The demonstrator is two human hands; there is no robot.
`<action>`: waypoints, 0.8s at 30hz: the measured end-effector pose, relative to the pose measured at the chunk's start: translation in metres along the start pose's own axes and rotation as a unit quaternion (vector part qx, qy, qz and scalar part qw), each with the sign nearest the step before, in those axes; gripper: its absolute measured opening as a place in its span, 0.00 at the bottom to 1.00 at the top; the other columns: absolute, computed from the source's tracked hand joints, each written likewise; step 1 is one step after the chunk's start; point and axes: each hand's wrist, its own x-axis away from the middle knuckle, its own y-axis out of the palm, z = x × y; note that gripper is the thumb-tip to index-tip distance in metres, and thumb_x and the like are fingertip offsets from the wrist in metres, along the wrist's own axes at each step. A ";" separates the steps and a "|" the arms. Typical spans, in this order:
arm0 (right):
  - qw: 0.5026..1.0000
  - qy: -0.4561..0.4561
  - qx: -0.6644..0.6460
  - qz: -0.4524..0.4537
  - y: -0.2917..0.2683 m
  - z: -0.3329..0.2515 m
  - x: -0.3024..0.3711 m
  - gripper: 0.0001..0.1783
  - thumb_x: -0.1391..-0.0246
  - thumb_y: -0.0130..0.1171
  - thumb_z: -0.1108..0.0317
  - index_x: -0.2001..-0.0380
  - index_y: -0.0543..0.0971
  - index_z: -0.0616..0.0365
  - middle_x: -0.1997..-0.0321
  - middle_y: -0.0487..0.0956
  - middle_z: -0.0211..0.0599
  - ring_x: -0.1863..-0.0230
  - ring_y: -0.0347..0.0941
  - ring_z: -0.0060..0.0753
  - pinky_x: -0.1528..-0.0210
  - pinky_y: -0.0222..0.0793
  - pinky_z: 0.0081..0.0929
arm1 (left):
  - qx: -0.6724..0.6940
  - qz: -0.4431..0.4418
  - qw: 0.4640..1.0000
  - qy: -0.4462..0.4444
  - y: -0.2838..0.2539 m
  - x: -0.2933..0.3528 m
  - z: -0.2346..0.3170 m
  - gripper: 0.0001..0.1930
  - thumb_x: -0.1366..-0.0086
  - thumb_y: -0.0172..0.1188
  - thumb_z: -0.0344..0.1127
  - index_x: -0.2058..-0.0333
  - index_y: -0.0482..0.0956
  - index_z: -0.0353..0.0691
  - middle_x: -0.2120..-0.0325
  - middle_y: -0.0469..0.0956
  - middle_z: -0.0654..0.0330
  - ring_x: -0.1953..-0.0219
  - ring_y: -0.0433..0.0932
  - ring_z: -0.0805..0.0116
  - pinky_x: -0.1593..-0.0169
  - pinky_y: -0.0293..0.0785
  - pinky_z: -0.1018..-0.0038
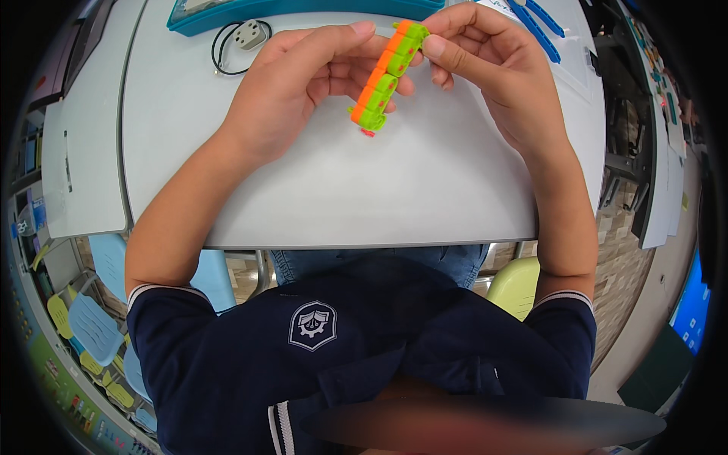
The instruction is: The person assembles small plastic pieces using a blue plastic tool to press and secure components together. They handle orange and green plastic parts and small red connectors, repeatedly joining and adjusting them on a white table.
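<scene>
Above the far part of the white table, a long piece of joined plastic building blocks (pixel 385 79) is held tilted, its upper end leaning right. One long side is orange, the other lime green with small red pegs, and a red bit shows at its lower end. My left hand (pixel 307 72) grips it from the left, fingers passing behind it and the thumb near its upper part. At the upper end, my right hand (pixel 481 57) pinches a green part between thumb and forefinger. Some fingertips of both hands are hidden behind the blocks.
Beyond my hands, a teal tray (pixel 227 21) sits at the table's far edge. Left of it lies a grey connector block (pixel 249 35) with a black cable (pixel 220 53). Blue pliers-like tool handles (pixel 540 26) rest at far right on the white table (pixel 379 205).
</scene>
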 end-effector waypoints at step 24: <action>0.840 -0.281 0.462 -0.046 0.022 0.008 0.011 0.15 0.53 0.72 0.68 0.63 0.78 0.58 0.61 0.73 0.36 0.59 0.71 0.40 0.56 0.72 0.33 | 0.043 0.177 0.983 0.017 -0.013 -0.004 0.003 0.19 0.28 0.56 0.38 0.45 0.74 0.31 0.58 0.81 0.56 0.55 0.80 0.69 0.47 0.76 0.71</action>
